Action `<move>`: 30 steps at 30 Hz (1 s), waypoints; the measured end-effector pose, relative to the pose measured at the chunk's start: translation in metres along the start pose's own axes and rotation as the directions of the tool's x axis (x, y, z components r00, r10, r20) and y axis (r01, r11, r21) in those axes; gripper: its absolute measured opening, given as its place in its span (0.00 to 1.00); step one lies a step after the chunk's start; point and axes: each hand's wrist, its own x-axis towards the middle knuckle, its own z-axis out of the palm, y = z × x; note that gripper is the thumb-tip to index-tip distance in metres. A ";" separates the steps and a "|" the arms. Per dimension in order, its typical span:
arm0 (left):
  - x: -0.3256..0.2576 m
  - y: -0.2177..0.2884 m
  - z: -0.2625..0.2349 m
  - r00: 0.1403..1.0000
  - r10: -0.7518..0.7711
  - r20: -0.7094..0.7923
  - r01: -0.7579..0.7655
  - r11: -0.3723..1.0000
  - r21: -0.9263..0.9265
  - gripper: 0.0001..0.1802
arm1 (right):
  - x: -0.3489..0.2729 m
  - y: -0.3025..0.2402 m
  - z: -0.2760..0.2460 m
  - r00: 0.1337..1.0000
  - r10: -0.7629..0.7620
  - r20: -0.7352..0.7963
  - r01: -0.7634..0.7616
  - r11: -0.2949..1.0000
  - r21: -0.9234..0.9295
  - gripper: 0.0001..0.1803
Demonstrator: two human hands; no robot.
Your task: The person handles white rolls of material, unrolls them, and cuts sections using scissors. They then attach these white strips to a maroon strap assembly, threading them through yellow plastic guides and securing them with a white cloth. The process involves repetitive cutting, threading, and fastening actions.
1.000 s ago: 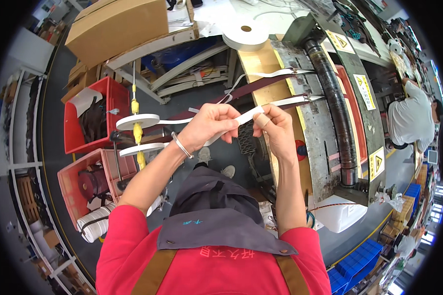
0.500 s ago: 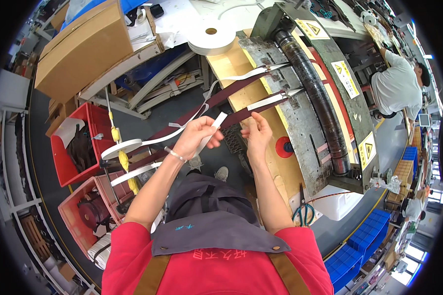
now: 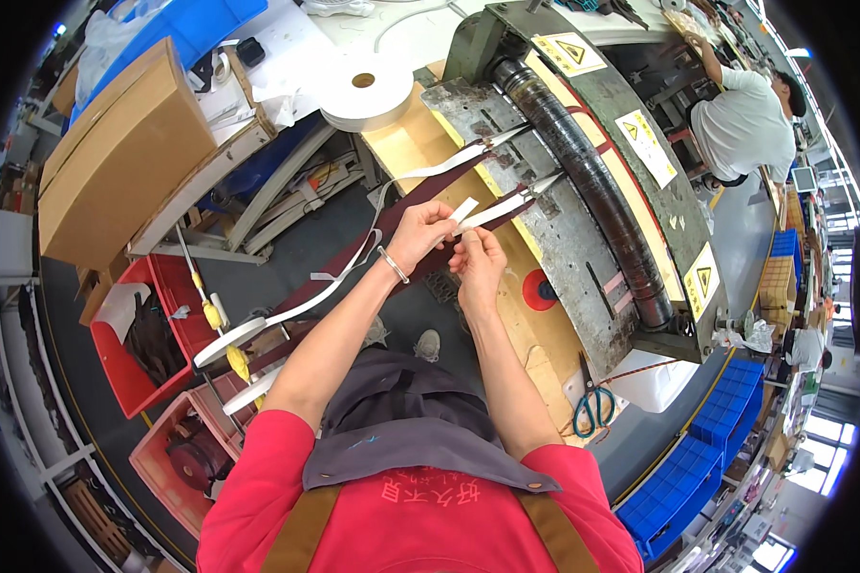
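My left hand [image 3: 417, 239] pinches the loose end of a white tape [image 3: 464, 207], which sticks up past the fingertips. Close beside it, my right hand [image 3: 479, 271] has its fingertips closed at the end of a second white tape [image 3: 500, 211]. That tape lies along the nearer of two maroon strips running into a metal machine [image 3: 483, 110] with a dark roller [image 3: 583, 181]. Whether the two tape ends touch is hidden by the fingers. Another white tape [image 3: 440, 169] runs into the machine along the farther maroon strip [image 3: 437, 187].
White tape reels [image 3: 229, 341] hang at the left by red bins [image 3: 134, 382]. A large white roll [image 3: 365, 107] stands by the machine. Scissors with teal handles [image 3: 593, 411] lie at the wooden table's near end. A cardboard box [image 3: 124, 162] is at upper left; another person [image 3: 745, 124] sits far right.
My left hand has brought its tape end to the nearer strip's tape. My right hand, earlier apart from the tape, now pinches there beside it. The view has shifted slightly.
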 end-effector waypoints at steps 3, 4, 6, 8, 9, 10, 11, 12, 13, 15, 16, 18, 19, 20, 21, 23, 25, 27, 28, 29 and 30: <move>-0.008 0.002 0.000 0.999 0.048 -0.004 -0.048 0.997 -0.055 0.04 | 0.000 -0.003 0.004 1.000 -0.006 0.014 0.006 0.999 -0.034 0.05; -0.012 0.005 0.000 1.000 0.025 -0.017 -0.026 0.998 -0.064 0.04 | 0.001 -0.004 0.002 1.000 -0.014 0.008 0.014 1.000 -0.010 0.04; -0.020 0.012 -0.001 0.999 -0.022 -0.045 0.019 0.996 -0.083 0.04 | 0.001 -0.005 0.000 1.000 -0.029 -0.004 0.029 0.999 0.039 0.04; -0.024 0.014 -0.008 0.997 -0.071 -0.032 0.070 0.997 -0.030 0.04 | -0.005 -0.016 0.004 0.999 -0.034 -0.014 0.035 0.995 0.098 0.05; -0.026 0.014 -0.010 0.995 -0.096 -0.026 0.096 0.995 -0.004 0.04 | -0.006 -0.019 0.004 0.999 -0.046 0.005 0.045 0.992 0.121 0.05; -0.028 0.015 -0.010 0.993 -0.114 0.003 0.114 0.993 -0.014 0.04 | -0.007 -0.021 0.004 0.998 -0.062 0.023 0.058 0.988 0.143 0.04; -0.030 0.017 -0.009 0.991 -0.132 0.032 0.133 0.991 -0.023 0.04 | -0.008 -0.021 0.004 0.996 -0.089 0.023 0.085 0.985 0.148 0.04; -0.031 0.017 -0.009 0.987 -0.150 0.062 0.152 0.988 -0.031 0.04 | -0.008 -0.021 0.003 0.995 -0.095 0.018 0.091 0.983 0.156 0.04; -0.032 0.017 -0.008 0.986 -0.153 0.069 0.155 0.988 -0.025 0.05 | -0.008 -0.021 0.003 0.995 -0.103 0.014 0.099 0.981 0.164 0.04; -0.033 0.018 -0.007 0.984 -0.158 0.084 0.159 0.987 -0.014 0.06 | -0.008 -0.021 0.002 0.993 -0.118 0.007 0.115 0.979 0.167 0.04; -0.034 0.019 -0.006 0.983 -0.163 0.086 0.164 0.986 -0.008 0.06 | -0.008 -0.021 0.001 0.992 -0.125 0.006 0.122 0.979 0.164 0.04; -0.036 0.021 -0.004 0.981 -0.173 0.091 0.173 0.985 0.004 0.07 | -0.009 -0.020 0.000 0.991 -0.130 -0.008 0.130 0.977 0.167 0.04; -0.037 0.021 -0.003 0.981 -0.172 0.092 0.173 0.985 -0.002 0.07 | -0.009 -0.020 0.001 0.991 -0.129 -0.020 0.131 0.976 0.173 0.04; -0.038 0.021 -0.003 0.981 -0.172 0.093 0.174 0.985 -0.008 0.08 | -0.009 -0.020 0.001 0.991 -0.128 -0.031 0.131 0.975 0.180 0.04; -0.039 0.021 -0.002 0.981 -0.172 0.094 0.174 0.985 -0.014 0.08 | -0.010 -0.020 0.002 0.992 -0.122 -0.030 0.126 0.975 0.185 0.04; -0.040 0.020 -0.001 0.980 -0.176 0.097 0.179 0.984 -0.025 0.08 | -0.012 -0.022 0.003 0.993 -0.111 -0.029 0.115 0.974 0.195 0.04; -0.041 0.019 0.000 0.980 -0.176 0.097 0.180 0.983 -0.035 0.08 | -0.013 -0.023 0.004 0.996 -0.085 -0.030 0.089 0.976 0.201 0.04; -0.042 0.019 0.000 0.981 -0.172 0.092 0.176 0.983 -0.045 0.08 | -0.014 -0.022 0.004 0.997 -0.068 -0.031 0.073 0.975 0.208 0.04; -0.042 0.018 0.000 0.981 -0.169 0.091 0.175 0.983 -0.055 0.08 | -0.014 -0.021 0.004 0.997 -0.064 -0.033 0.069 0.975 0.212 0.04; -0.043 0.019 0.001 0.982 -0.167 0.090 0.173 0.983 -0.065 0.08 | -0.014 -0.021 0.004 0.998 -0.059 -0.034 0.065 0.974 0.216 0.04; -0.043 0.019 0.002 0.982 -0.165 0.089 0.172 0.982 -0.075 0.08 | -0.013 -0.020 0.004 0.998 -0.056 -0.040 0.063 0.973 0.220 0.04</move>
